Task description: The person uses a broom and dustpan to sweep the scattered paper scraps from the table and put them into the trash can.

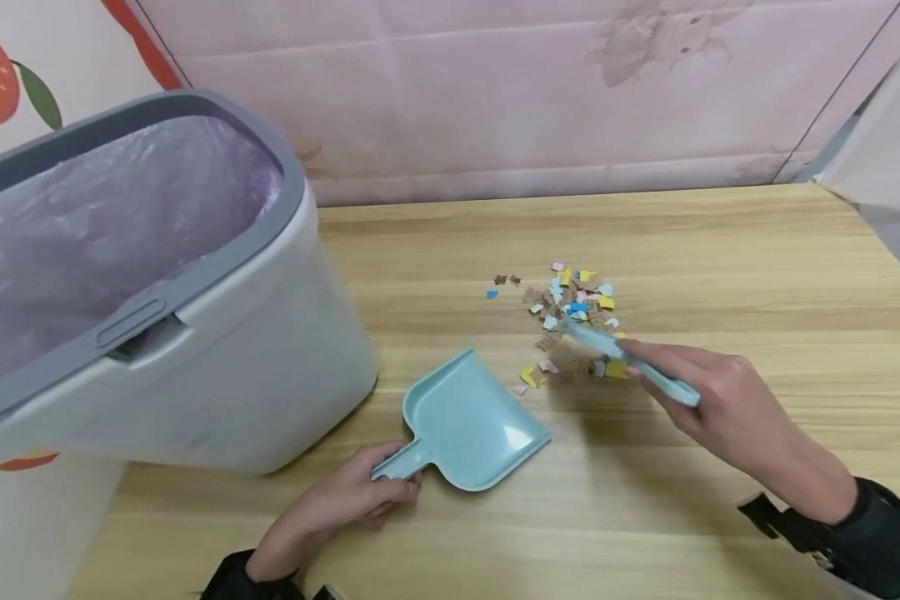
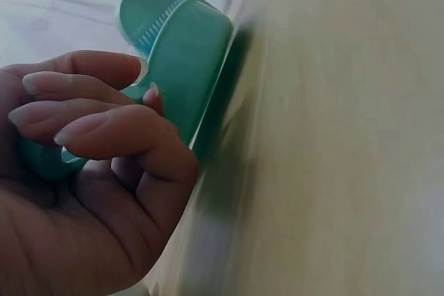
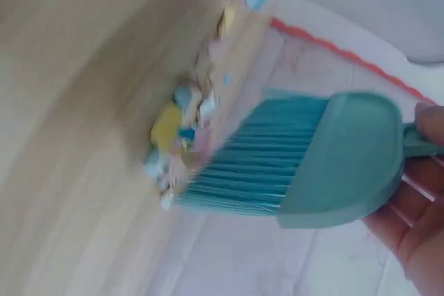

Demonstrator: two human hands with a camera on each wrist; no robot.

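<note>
A small teal dustpan lies flat on the wooden table. My left hand grips its handle; the left wrist view shows the fingers curled round it behind the pan. My right hand holds a small teal brush by the handle. Its bristles touch a pile of coloured paper scraps, seen blurred as scraps in the right wrist view. The pile lies just beyond the dustpan's open mouth.
A large white bin with a grey rim and a purple liner stands on the table at the left, close beside the dustpan. A pink padded wall runs along the table's far edge.
</note>
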